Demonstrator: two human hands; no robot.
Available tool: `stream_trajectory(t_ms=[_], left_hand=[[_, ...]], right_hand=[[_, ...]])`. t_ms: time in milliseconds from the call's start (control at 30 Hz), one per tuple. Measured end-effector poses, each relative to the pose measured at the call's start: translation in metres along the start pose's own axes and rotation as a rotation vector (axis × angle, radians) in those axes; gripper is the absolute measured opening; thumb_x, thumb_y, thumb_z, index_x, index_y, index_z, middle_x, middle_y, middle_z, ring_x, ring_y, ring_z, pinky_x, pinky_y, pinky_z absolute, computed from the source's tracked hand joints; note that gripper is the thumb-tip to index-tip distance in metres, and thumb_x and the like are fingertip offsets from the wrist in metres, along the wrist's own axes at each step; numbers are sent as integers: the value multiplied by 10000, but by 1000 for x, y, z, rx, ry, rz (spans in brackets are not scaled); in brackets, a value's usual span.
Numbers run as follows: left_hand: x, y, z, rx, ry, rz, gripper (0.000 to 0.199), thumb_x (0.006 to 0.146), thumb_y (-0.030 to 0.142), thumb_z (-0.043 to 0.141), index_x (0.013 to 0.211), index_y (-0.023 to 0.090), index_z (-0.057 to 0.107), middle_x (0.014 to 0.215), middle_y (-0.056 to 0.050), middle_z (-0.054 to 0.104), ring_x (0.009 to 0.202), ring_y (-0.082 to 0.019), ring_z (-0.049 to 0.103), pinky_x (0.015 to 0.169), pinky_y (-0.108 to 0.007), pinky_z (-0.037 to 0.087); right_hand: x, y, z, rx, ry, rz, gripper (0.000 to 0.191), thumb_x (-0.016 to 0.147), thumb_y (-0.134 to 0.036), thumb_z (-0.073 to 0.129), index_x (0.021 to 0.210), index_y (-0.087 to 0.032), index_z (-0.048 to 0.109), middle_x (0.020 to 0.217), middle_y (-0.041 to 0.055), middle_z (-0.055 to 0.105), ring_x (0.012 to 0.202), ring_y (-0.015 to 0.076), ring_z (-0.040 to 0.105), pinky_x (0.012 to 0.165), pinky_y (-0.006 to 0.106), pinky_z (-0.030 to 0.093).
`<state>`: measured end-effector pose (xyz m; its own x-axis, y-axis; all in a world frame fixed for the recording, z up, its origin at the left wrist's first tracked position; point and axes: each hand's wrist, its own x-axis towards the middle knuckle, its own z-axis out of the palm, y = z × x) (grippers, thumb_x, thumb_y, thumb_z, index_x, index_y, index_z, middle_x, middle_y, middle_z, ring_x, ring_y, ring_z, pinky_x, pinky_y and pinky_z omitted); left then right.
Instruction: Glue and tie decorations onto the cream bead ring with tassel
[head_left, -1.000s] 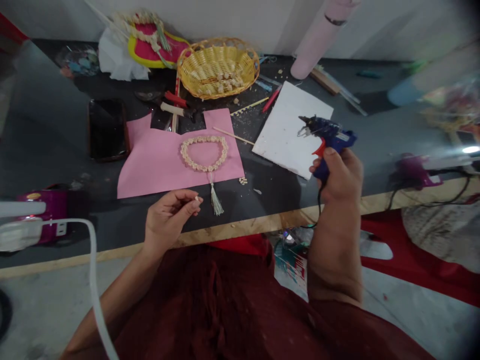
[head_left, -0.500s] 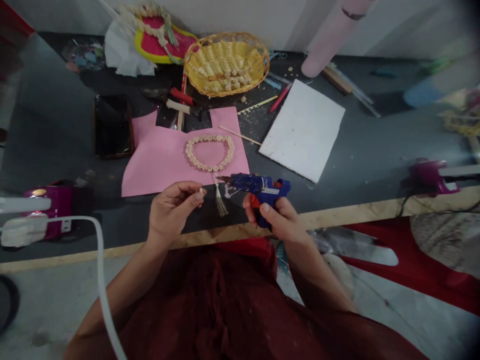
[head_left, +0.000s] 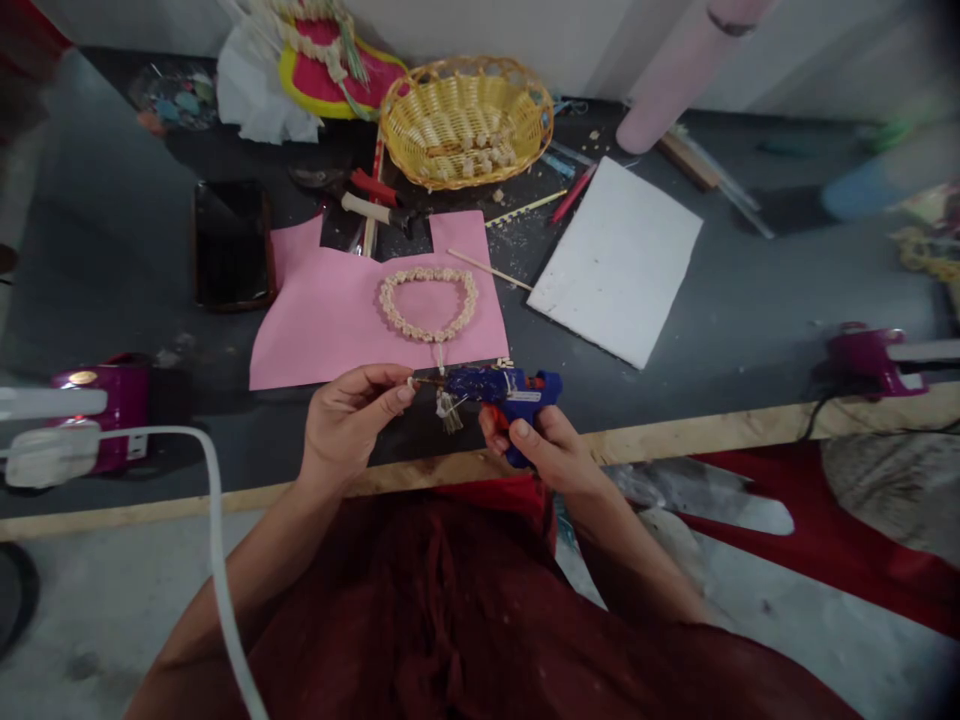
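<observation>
My right hand (head_left: 536, 440) is wrapped round the handle of a blue glue gun (head_left: 480, 384), fingers at its orange trigger. The gun's nozzle points left and meets a small pale piece (head_left: 411, 383) pinched between the thumb and forefinger of my left hand (head_left: 349, 420). The piece is too small to name. Beyond the hands, a ring of cream beads (head_left: 429, 272) lies on a pink sheet (head_left: 322, 320). A tassel (head_left: 450, 412) hangs from its near side over the dark table, partly hidden by the gun.
A yellow wicker basket (head_left: 465, 115) with small pale pieces stands at the back. Pliers (head_left: 375, 208), a phone (head_left: 232, 245) and a white board (head_left: 619, 262) lie around the sheet. Purple power boxes (head_left: 112, 415) sit at both sides, and a white cable (head_left: 216, 520) crosses the left foreground.
The glue gun has moved slightly left and down, bringing its nozzle to the small piece in my left hand. It now covers part of the tassel. The view has shifted a little.
</observation>
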<state>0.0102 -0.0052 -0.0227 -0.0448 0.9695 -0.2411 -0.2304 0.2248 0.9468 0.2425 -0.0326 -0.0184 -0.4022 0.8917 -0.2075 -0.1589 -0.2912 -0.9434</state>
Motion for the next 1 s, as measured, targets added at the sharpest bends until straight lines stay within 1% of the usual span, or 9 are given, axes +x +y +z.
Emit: stream_trajectory(t_ms=[167,333,467,600,700,800,1000], left_hand=[[0,1,0,3,6,29,202,707,214,840,896,215,768,760,9,719,627,-59,604,597,-149,496],[1,0,0,15,-12,33,180,713,216,834,879,205,766,769,1,722,627,-62,598,590,-155,494],[1,0,0,16,-16,23,178,714,218,831,880,215,765,767,5,718,618,-58,586,579,-153,486],[1,-1,-1,35,0,16,204,696,239,839,882,207,764,760,-4,711,606,-75,582,556,-175,491],[1,-2,0,33,0,13,208,691,237,841,882,208,765,782,-9,721,618,-79,592,567,-179,500],[0,-1,0,15,-9,30,205,695,220,841,887,208,768,800,-12,728,634,-74,602,589,-172,508],[0,-1,0,23,-22,48,191,721,197,825,903,217,772,802,-1,729,636,-56,599,597,-147,498]], right_hand=[[1,2,-2,3,-14,-4,314,945,-507,541,992,-198,570,815,16,530,654,105,453,560,252,387],[2,3,0,27,-11,-24,271,952,-476,540,958,-206,562,840,18,531,657,103,451,566,252,389],[2,4,-1,8,-23,-14,277,952,-478,540,970,-203,564,846,23,537,664,103,459,576,255,393],[2,5,-1,4,-20,-19,284,946,-484,546,958,-201,556,850,24,538,662,106,461,571,258,384],[2,4,-2,-12,-18,-14,310,940,-503,547,927,-193,558,828,22,531,656,106,459,568,256,381],[2,4,-3,-21,-26,-20,316,938,-512,548,937,-196,562,820,15,528,654,105,461,584,256,392],[3,4,-5,-20,-49,-31,299,954,-479,535,959,-182,572,810,14,515,663,107,466,587,256,387]])
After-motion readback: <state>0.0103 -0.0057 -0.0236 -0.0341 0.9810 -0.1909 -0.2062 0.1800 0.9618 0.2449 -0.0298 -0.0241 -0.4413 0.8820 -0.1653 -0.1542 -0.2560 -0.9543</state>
